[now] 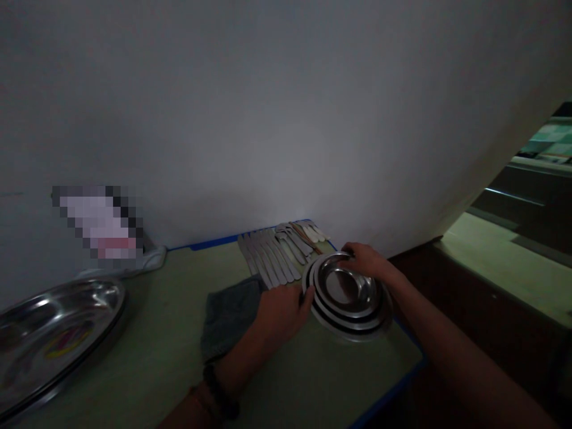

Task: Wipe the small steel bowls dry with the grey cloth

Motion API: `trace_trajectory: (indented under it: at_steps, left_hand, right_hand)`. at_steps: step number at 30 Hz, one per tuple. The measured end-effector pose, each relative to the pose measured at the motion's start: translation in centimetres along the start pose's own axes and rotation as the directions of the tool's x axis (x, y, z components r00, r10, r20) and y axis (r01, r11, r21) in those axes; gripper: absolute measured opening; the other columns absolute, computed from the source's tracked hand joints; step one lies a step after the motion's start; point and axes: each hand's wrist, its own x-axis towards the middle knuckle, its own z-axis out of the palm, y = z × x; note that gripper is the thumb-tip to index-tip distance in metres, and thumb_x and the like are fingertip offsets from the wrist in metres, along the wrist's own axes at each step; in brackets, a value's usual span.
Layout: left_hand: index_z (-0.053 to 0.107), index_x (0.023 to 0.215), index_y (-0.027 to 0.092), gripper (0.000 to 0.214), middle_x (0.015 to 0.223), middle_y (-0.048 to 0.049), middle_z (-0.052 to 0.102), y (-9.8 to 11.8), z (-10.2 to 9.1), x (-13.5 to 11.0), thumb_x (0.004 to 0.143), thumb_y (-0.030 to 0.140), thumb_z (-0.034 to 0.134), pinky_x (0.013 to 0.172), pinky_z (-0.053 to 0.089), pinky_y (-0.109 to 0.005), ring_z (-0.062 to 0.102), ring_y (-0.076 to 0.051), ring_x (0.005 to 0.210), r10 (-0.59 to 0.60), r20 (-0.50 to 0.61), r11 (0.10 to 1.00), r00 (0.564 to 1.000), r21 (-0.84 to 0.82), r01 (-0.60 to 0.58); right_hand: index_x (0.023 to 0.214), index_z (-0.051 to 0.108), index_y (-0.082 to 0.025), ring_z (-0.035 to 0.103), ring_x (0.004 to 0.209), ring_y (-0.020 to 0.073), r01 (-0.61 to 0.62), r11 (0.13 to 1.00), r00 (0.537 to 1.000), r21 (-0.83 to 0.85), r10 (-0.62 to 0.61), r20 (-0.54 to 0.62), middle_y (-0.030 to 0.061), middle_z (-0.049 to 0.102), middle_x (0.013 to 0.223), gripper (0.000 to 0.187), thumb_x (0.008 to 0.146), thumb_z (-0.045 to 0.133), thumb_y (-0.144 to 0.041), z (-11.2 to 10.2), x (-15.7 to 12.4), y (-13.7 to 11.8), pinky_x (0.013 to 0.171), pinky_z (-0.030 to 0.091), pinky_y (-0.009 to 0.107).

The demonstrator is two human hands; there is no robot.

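Note:
A stack of round shiny metal bowls (344, 289) of differing sizes, nested inside one another, is between my two hands at the right end of the table. My left hand (282, 307), with a dark bead bracelet at its wrist, grips the stack's left rim, thumb at the edge; its other fingers are mostly hidden. At the far right rim, my right hand (367, 261) is closed on the bowls, with its fingertips partly out of sight. A folded grey-green cloth (230, 316) lies beside my left hand. Just beyond the bowls, several table knives (268, 259) lie in a row.
Spoons and forks (290, 238) and pale-handled cutlery (314, 231) lie near the wall. A large oval metal tray (62, 333) fills the left side. Behind it, a blurred-out object (100, 223) leans against the wall. The table (179, 310) has blue edging; dark floor shows at right.

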Motion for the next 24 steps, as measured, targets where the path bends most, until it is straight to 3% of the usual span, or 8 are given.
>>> trace_trajectory:
  at_steps: [4, 7, 9, 13, 16, 18, 21, 24]
  left_hand:
    - [0.07, 0.087, 0.018, 0.056, 0.079, -0.0146, 0.073, -0.7, -1.4, 0.0, 0.094, 0.044, 0.021, 0.067, 0.048, -0.04, 0.069, -0.029, 0.072, 0.008, 0.111, 0.964, 0.994, 0.263, -0.038]
    - [0.067, 0.085, 0.019, 0.05, 0.077, -0.0125, 0.072, -2.0, -3.6, -0.7, 0.094, 0.042, 0.024, 0.065, 0.047, -0.037, 0.068, -0.026, 0.07, -0.042, 0.104, 0.926, 0.994, 0.377, 0.0]
    - [0.065, 0.086, 0.019, 0.043, 0.078, -0.0104, 0.071, -3.3, -5.8, -1.6, 0.094, 0.04, 0.027, 0.065, 0.045, -0.034, 0.066, -0.024, 0.07, -0.074, 0.058, 0.911, 0.996, 0.41, 0.044]
    - [0.061, 0.093, 0.017, 0.036, 0.095, -0.012, 0.067, -7.4, -11.8, -4.4, 0.092, 0.037, 0.032, 0.07, 0.046, -0.034, 0.064, -0.024, 0.081, -0.196, -0.134, 0.82, 0.971, 0.52, 0.238]
    - [0.061, 0.103, 0.007, 0.047, 0.112, -0.0257, 0.06, -10.7, -16.6, -7.3, 0.091, 0.041, 0.032, 0.078, 0.047, -0.043, 0.06, -0.035, 0.102, -0.374, -0.245, 0.642, 0.894, 0.628, 0.44]
    - [0.064, 0.102, 0.006, 0.054, 0.112, -0.0287, 0.061, -12.6, -18.7, -9.1, 0.088, 0.05, 0.036, 0.079, 0.047, -0.047, 0.06, -0.04, 0.103, -0.476, -0.208, 0.597, 0.855, 0.638, 0.487]
    - [0.071, 0.088, 0.011, 0.05, 0.096, -0.0229, 0.071, -14.0, -19.4, -11.2, 0.074, 0.057, 0.056, 0.073, 0.051, -0.046, 0.068, -0.037, 0.084, -0.593, 0.017, 0.644, 0.805, 0.611, 0.461]
    - [0.07, 0.096, 0.009, 0.032, 0.104, -0.026, 0.07, -14.1, -18.4, -11.8, 0.068, 0.025, 0.066, 0.076, 0.051, -0.046, 0.066, -0.039, 0.094, -0.571, 0.101, 0.684, 0.815, 0.608, 0.404]
  right_hand:
    - [0.116, 0.058, -0.012, 0.053, 0.112, 0.0285, -0.007, 1.0, 0.992, -0.02, 0.004, -0.124, 0.0169, 0.058, 0.119, 0.04, 0.083, 0.057, -0.034, 0.0, -0.4, -2.5, 0.092, 0.041, 0.036]
    - [0.118, 0.058, -0.015, 0.05, 0.114, 0.0323, 0.065, 0.998, 0.972, -0.028, -0.069, -0.223, 0.0151, 0.056, 0.12, 0.038, 0.086, 0.052, -0.036, -0.3, -1.2, -6.4, 0.095, 0.039, 0.044]
    - [0.117, 0.058, -0.015, 0.05, 0.113, 0.0314, 0.155, 0.988, 0.964, -0.018, -0.155, -0.216, 0.0144, 0.056, 0.119, 0.037, 0.086, 0.052, -0.034, -0.3, -1.6, -9.6, 0.096, 0.039, 0.043]
    - [0.119, 0.057, -0.013, 0.052, 0.115, 0.0291, 0.376, 0.926, 0.924, 0.013, -0.374, -0.075, 0.0146, 0.058, 0.118, 0.037, 0.087, 0.05, -0.033, 0.9, -2.3, -16.4, 0.099, 0.038, 0.041]
    - [0.119, 0.057, -0.013, 0.057, 0.109, 0.0284, 0.492, 0.868, 0.849, 0.062, -0.494, 0.185, 0.0152, 0.059, 0.117, 0.041, 0.085, 0.055, -0.036, 2.9, -2.9, -21.2, 0.093, 0.043, 0.038]
    - [0.118, 0.057, -0.013, 0.06, 0.105, 0.0296, 0.536, 0.842, 0.784, 0.062, -0.524, 0.334, 0.0165, 0.06, 0.117, 0.046, 0.079, 0.062, -0.038, 4.4, -3.3, -23.9, 0.087, 0.047, 0.038]
    - [0.119, 0.055, -0.012, 0.062, 0.102, 0.0315, 0.572, 0.82, 0.748, 0.034, -0.538, 0.389, 0.0186, 0.059, 0.117, 0.055, 0.072, 0.07, -0.036, 6.3, -3.6, -27.0, 0.081, 0.048, 0.038]
    - [0.117, 0.054, -0.011, 0.063, 0.099, 0.0316, 0.595, 0.801, 0.725, 0.065, -0.57, 0.387, 0.0181, 0.062, 0.114, 0.057, 0.071, 0.071, -0.039, 7.9, -2.8, -28.6, 0.079, 0.048, 0.038]
